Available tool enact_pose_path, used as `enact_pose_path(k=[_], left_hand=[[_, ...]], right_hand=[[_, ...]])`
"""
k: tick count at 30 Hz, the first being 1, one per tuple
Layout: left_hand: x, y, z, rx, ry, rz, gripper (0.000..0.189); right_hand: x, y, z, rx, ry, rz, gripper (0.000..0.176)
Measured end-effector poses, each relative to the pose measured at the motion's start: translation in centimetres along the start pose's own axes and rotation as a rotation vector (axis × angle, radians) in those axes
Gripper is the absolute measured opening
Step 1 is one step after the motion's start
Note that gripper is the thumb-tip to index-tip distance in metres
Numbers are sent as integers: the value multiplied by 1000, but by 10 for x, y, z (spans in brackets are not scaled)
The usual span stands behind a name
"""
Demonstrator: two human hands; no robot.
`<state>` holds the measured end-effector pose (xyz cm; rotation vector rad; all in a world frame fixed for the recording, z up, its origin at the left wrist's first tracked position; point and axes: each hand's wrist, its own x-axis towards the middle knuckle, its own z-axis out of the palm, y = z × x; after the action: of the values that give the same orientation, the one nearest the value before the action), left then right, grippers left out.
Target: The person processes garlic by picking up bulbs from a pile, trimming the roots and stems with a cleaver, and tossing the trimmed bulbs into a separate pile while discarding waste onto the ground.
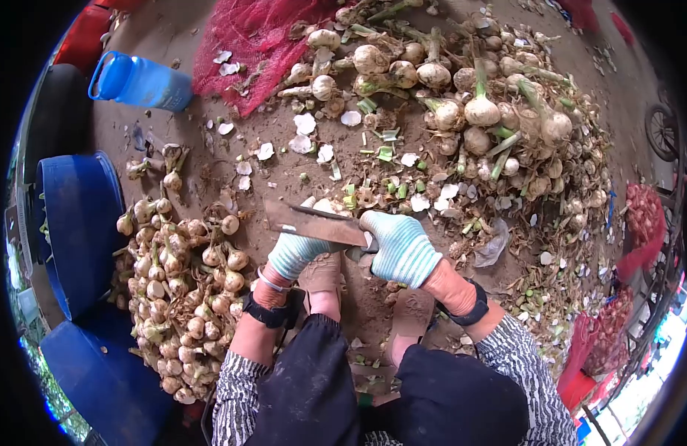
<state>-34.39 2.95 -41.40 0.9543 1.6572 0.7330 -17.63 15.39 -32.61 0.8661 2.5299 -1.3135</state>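
My right hand [404, 251], in a pale blue-and-white striped glove, is closed around the dark handle of a knife [317, 226]. The broad, brownish blade points left and passes over my left hand [295, 254], which wears a matching glove. Most of the left fingers are hidden behind the blade; the hand looks closed, but what it grips cannot be made out. Something whitish shows just past the blade's upper edge. Left of my legs lies a pile of trimmed garlic bulbs [183, 290]. Ahead and to the right is a larger heap of garlic [481, 111] with stems.
Blue plastic containers [79, 234] stand at the left, with a blue water bottle [146, 83] farther ahead. A red mesh sack [243, 44] lies at the top. Cut stems and peel litter the dirt ground [273, 175]. Filled red net bags [644, 215] and a wheel [661, 132] are at right.
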Motion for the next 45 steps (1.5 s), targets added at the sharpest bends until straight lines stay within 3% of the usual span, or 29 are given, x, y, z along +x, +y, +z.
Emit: enact_pose_path(k=[2, 3, 6, 7, 8, 13, 14, 16, 18, 19, 20, 21, 22, 23, 24, 25, 26, 28, 30, 31, 32, 33, 34, 36, 38, 40, 42, 43, 45], left_hand=[[-2, 9, -5, 104, -71, 263, 43], [-8, 1, 1, -393, -22, 80, 51], [-25, 37, -3, -543, 92, -33, 60], [-23, 30, -4, -517, 102, 115, 62], [-19, 25, -3, -520, 104, 120, 62], [-17, -10, 0, -444, 60, -51, 56], [-20, 13, -5, -599, 101, -1, 47], [-29, 47, -24, -99, 37, -21, 38], [-58, 77, -34, -71, 236, 26, 34], [-75, 62, -49, 228, 291, 201, 34], [-91, 41, -62, -436, 358, -259, 31], [-108, 55, -72, -260, 556, -214, 36], [-134, 44, -85, -391, 715, -202, 38], [-157, 21, -95, -908, 942, -26, 42], [-173, 10, -114, -1279, 1279, 27, 47], [-210, -6, -151, -1577, 627, 363, 48], [-247, -26, -152, -1324, 1026, 371, 45], [-229, 25, -143, -1272, 1471, 101, 42], [-219, -9, -150, -1490, 754, 200, 40], [-183, -17, -134, -1116, 1091, 112, 37], [-133, 54, -105, -775, 1006, -253, 33], [-109, 51, -93, -459, 821, -343, 39], [-88, 30, -89, -198, 531, -229, 46], [-45, 23, -76, -436, 413, -147, 45], [-10, 42, -82, -959, 327, -325, 36], [8, 33, -75, -1268, -16, -335, 33], [13, 25, -65, -879, -169, -238, 37], [9, 52, -60, -866, -216, -300, 39], [5, 43, -47, -878, -105, -265, 42]], right_hand=[[1, 0, 3, -21, 13, -18, 39], [1, 0, 4, -38, -7, -36, 38], [8, 11, 9, -16, -17, -91, 32], [10, 17, 13, 17, -3, -127, 28], [12, 20, 17, 11, -3, -128, 28], [18, 15, 31, 21, 134, -157, 21], [20, 15, 32, 20, 153, -175, 22], [33, 33, 36, 28, 126, -218, 19], [58, 70, 30, -203, -5, 115, 16], [59, 79, 16, -155, 91, 184, 15], [63, 86, 6, -100, 182, 249, 15], [67, 73, 0, 44, 171, 246, 15], [81, 61, -8, 177, 178, 238, 15], [100, 57, -7, -192, 391, -61, 15], [120, 47, -6, -117, 525, -127, 16], [144, 38, -8, -115, 554, -113, 18], [166, 28, -11, -167, 596, -63, 19], [207, 15, -16, -273, 606, 58, 20], [237, 19, -12, -342, 547, 205, 23], [240, 20, -14, -344, 550, 201, 23], [242, 22, -17, -276, 506, 206, 23], [242, 25, -20, -210, 463, 213, 24], [231, 26, -21, -183, 494, 196, 22], [187, 16, -30, -24, 339, 163, 18], [139, 22, -20, 295, 159, 19, 14], [103, 19, -7, 402, 158, -223, 16], [85, 3, -9, 239, 45, -117, 19], [77, -2, -9, 266, 57, -135, 21], [67, 0, -6, 365, 110, -229, 22]])
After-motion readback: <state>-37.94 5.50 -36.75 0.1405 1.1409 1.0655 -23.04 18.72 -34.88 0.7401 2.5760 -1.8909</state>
